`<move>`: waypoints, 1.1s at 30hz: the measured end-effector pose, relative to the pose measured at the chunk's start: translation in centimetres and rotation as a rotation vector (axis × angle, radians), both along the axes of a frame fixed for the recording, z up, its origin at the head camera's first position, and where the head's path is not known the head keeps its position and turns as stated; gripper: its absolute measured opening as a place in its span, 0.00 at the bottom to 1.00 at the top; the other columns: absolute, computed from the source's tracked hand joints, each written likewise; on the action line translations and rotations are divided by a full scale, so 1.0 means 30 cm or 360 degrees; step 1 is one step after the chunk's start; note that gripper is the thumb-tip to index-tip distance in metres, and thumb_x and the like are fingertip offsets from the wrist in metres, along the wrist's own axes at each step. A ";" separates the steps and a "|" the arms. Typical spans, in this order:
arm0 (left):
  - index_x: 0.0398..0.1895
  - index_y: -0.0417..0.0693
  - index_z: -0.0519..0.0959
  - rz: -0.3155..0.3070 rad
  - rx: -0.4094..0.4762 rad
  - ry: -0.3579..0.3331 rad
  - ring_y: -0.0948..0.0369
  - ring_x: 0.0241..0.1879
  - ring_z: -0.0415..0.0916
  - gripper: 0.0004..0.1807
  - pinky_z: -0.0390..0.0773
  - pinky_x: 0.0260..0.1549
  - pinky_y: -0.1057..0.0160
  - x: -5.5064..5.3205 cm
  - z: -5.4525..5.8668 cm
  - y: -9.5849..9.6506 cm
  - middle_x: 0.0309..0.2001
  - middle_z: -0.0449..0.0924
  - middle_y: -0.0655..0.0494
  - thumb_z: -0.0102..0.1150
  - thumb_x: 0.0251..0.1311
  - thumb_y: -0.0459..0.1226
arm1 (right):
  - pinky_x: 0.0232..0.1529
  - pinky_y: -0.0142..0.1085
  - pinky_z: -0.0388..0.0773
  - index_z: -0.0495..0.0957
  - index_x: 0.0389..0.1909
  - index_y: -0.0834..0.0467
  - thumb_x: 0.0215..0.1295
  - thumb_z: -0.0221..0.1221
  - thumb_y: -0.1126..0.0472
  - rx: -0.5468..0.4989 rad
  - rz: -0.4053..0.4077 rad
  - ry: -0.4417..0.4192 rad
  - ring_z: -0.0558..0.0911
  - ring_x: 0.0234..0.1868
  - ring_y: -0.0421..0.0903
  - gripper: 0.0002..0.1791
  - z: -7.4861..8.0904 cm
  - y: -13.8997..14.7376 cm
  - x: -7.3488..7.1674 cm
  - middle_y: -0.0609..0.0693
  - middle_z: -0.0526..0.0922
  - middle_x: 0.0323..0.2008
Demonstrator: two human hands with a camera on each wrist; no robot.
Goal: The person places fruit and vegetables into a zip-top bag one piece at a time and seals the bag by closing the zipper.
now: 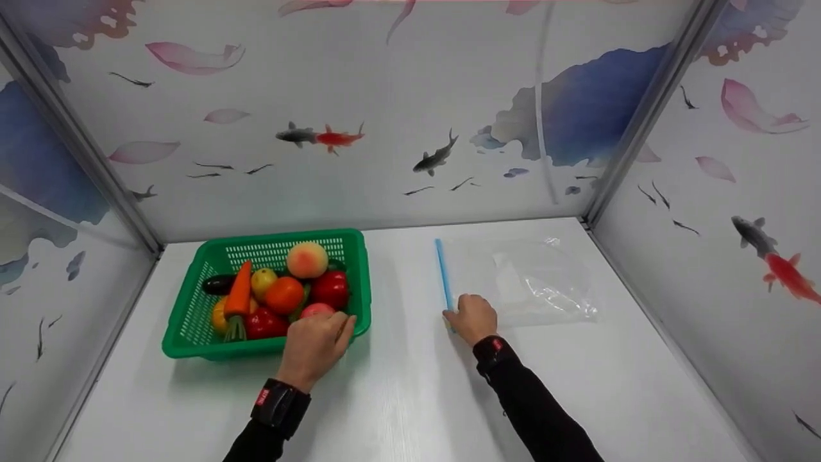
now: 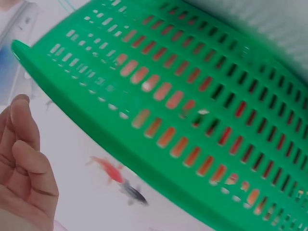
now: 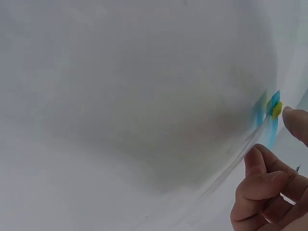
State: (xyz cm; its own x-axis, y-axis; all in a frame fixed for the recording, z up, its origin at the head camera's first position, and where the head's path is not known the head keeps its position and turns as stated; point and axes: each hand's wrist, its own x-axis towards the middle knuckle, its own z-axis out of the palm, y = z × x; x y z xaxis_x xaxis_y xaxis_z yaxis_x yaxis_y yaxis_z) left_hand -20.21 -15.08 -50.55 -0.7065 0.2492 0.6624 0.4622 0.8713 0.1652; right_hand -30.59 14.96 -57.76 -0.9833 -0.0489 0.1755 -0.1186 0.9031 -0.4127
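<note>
In the head view, a clear plastic zip bag lies flat on the table, its blue zip strip along the left side. My right hand is at the strip's near end. The right wrist view shows its thumb beside a yellow slider, its index fingertip by the bag's edge, and a gap between them. My left hand is over the near right rim of a green basket. In the left wrist view its fingers curl loosely, apart from the basket, holding nothing.
The basket holds a peach, a carrot, an orange, a dark eggplant, red peppers and other produce. White panels printed with fish and petals enclose the white table at the back and sides.
</note>
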 end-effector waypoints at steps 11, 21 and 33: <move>0.16 0.53 0.76 -0.0125 -0.0036 -0.0003 0.66 0.14 0.59 0.15 0.54 0.18 0.72 -0.011 -0.006 0.093 0.11 0.58 0.63 0.67 0.58 0.41 | 0.18 0.37 0.61 0.65 0.10 0.55 0.54 0.60 0.63 -0.0141 -0.0093 -0.0007 0.65 0.17 0.44 0.18 -0.025 0.029 0.004 0.47 0.69 0.13; 0.27 0.52 0.85 -0.0225 -0.0034 -0.0142 0.63 0.17 0.74 0.08 0.68 0.17 0.72 -0.026 -0.011 0.218 0.15 0.76 0.60 0.62 0.63 0.41 | 0.18 0.33 0.69 0.83 0.21 0.60 0.53 0.60 0.63 -0.0480 -0.0096 -0.0054 0.76 0.16 0.41 0.06 0.053 0.066 0.047 0.47 0.80 0.15; 0.43 0.49 0.84 -0.0330 0.0261 -0.0625 0.65 0.22 0.76 0.10 0.76 0.24 0.69 -0.084 -0.015 0.343 0.25 0.84 0.58 0.59 0.67 0.42 | 0.15 0.31 0.70 0.80 0.22 0.55 0.59 0.62 0.63 -0.0653 0.0176 0.0235 0.75 0.12 0.36 0.07 0.181 0.048 0.160 0.42 0.78 0.13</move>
State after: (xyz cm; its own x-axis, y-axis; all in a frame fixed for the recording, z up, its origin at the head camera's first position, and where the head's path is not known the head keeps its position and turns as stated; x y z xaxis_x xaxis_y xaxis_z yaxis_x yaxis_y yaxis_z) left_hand -22.72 -4.80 -50.99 -0.8579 0.3257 0.3975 0.4985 0.7150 0.4902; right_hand -25.77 16.41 -52.33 -0.9390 -0.0496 0.3403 -0.2898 0.6469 -0.7053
